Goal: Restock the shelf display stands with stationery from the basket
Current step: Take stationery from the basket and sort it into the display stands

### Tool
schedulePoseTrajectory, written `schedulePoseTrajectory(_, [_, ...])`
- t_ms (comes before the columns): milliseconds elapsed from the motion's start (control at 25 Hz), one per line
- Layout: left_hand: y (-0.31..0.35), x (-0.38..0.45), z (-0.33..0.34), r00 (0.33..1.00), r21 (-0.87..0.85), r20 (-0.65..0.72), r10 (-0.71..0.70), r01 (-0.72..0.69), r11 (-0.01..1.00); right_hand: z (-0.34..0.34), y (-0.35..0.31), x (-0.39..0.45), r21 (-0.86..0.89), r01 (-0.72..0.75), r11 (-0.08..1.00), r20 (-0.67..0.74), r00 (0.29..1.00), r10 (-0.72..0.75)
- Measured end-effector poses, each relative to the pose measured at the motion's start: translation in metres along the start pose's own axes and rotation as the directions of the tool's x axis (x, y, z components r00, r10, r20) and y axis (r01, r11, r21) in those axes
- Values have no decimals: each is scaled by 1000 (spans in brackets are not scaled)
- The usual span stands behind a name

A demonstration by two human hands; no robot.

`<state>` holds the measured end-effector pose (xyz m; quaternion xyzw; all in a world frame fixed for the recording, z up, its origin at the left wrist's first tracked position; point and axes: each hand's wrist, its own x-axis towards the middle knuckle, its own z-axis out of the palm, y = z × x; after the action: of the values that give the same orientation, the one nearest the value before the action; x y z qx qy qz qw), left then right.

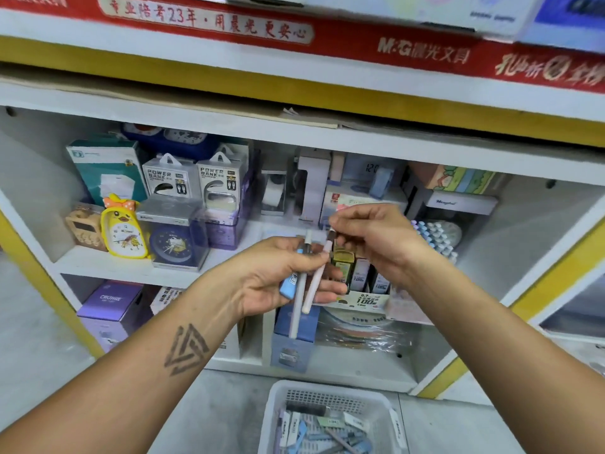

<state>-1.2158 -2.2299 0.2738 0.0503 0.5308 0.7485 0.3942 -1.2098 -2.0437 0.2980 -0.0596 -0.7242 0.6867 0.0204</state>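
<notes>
My left hand (288, 273) gripped a small bundle: a grey pen (299, 299), a pale pink pen (314, 283) and a blue eraser-like piece (288, 285), all held above the basket (327, 393). My right hand (370, 231) pinched the dark top end of the pink pen. These seemed light, stiff and smooth, likely to slip, so I judged a pinch near the cap end best. More stationery lay in the basket on the floor. Above the basket, the shelf (137, 267) was crowded with a yellow duck clock (122, 232), power bank boxes (196, 181) and a refill display box (363, 290), leaving narrow gaps to reach through.
</notes>
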Motion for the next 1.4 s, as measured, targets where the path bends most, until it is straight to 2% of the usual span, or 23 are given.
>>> schedulePoseTrajectory(80, [-5, 10, 12, 1000, 7, -13, -15, 15, 1000, -33, -3, -15, 26, 103, 994, -165, 981, -98])
schedulePoseTrajectory(160, [-10, 22, 23, 997, 84, -77, -11, 18, 996, -71, -8, -28, -13, 239, 971, -305, 924, -232])
schedulePoseTrajectory(280, [-16, 35, 41, 997, 110, -74, -30, 38, 993, -108, -11, -42, -310, 345, 886, -353, 824, -444])
schedulePoseTrajectory(400, [-20, 43, 59, 999, 30, -8, -47, 47, 998, -124, 1, -51, -605, 341, 719, -242, 782, -575])
schedulePoseTrajectory(600, [-26, 52, 75, 999, 71, -16, 37, -36, 997, -126, 35, -57, -839, 349, 417, 28, 793, -609])
schedulePoseTrajectory(640, [-27, 53, 75, 999, 77, -28, 44, -42, 996, -126, 37, -56, -846, 354, 398, 44, 792, -609])
schedulePoseTrajectory(760, [-30, 56, 76, 998, 57, -46, 43, -41, 998, -128, 38, -56, -815, 384, 434, 53, 796, -604])
schedulePoseTrajectory(920, [-31, 56, 79, 999, 19, -42, 27, -27, 999, -125, 38, -54, -797, 434, 420, 143, 811, -567])
schedulePoseTrajectory(1120, [-34, 56, 82, 998, 37, 33, 48, -49, 998, -121, 41, -45, -897, 369, 243, 208, 837, -505])
schedulePoseTrajectory(1160, [-33, 56, 82, 997, 44, 44, 58, -60, 997, -121, 40, -45, -900, 338, 275, 162, 845, -510])
schedulePoseTrajectory(1200, [-33, 57, 82, 996, 53, 52, 67, -70, 996, -120, 37, -45, -872, 308, 380, 84, 860, -504])
schedulePoseTrajectory(1240, [-32, 58, 83, 995, 59, 61, 74, -78, 995, -119, 34, -46, -792, 271, 547, -5, 893, -449])
schedulePoseTrajectory(1280, [-32, 58, 83, 994, 61, 70, 82, -86, 994, -117, 31, -48, -641, 232, 732, -59, 936, -348])
schedulePoseTrajectory(1320, [-32, 59, 84, 993, 57, 81, 90, -94, 994, -115, 29, -50, -460, 186, 868, -69, 967, -244])
schedulePoseTrajectory(1400, [-34, 62, 88, 988, 22, 108, 108, -111, 994, -115, 25, -53, -202, 143, 969, -65, 985, -159])
